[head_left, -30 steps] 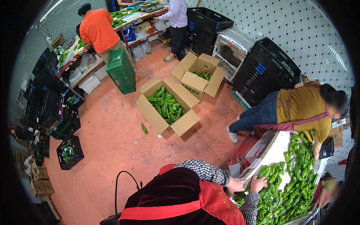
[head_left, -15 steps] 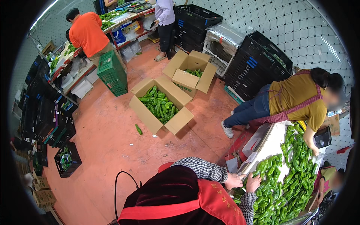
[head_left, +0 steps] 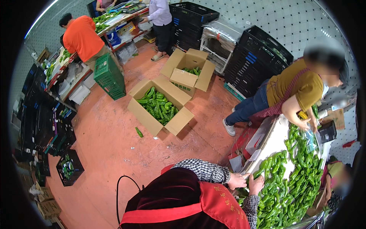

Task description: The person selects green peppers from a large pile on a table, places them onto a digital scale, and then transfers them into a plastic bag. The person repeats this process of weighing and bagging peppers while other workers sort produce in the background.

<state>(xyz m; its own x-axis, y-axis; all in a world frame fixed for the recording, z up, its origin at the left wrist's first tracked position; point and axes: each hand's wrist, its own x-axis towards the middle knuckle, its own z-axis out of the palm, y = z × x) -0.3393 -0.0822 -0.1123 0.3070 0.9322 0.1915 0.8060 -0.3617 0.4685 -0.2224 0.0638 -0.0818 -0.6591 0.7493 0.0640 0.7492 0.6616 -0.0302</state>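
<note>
Long green peppers (head_left: 272, 191) lie in a thick heap along a white-topped table (head_left: 263, 154) at my lower right. At the table's near edge my left hand (head_left: 238, 181) has its fingers stretched toward my other hand. Close beside it, my right hand (head_left: 256, 185) curls its fingers round a green pepper at the edge of the heap. Only a sliver of green shows between the two hands; the rest is hidden by them. Across the table a co-worker in a mustard top (head_left: 291, 89) has both hands at a clear plastic bag (head_left: 310, 141) over the peppers.
Two open cardboard boxes (head_left: 139, 112) with green peppers stand on the red floor, a loose pepper (head_left: 139, 132) near them. Black crates (head_left: 249, 63) are stacked behind. A green crate (head_left: 109, 76) stands by a person in orange (head_left: 82, 37). A black crate (head_left: 70, 165) sits at left.
My right hand has shifted slightly and its fingers have curled in. The co-worker across the table has straightened up and brought both hands together at the plastic bag. The view has turned slightly.
</note>
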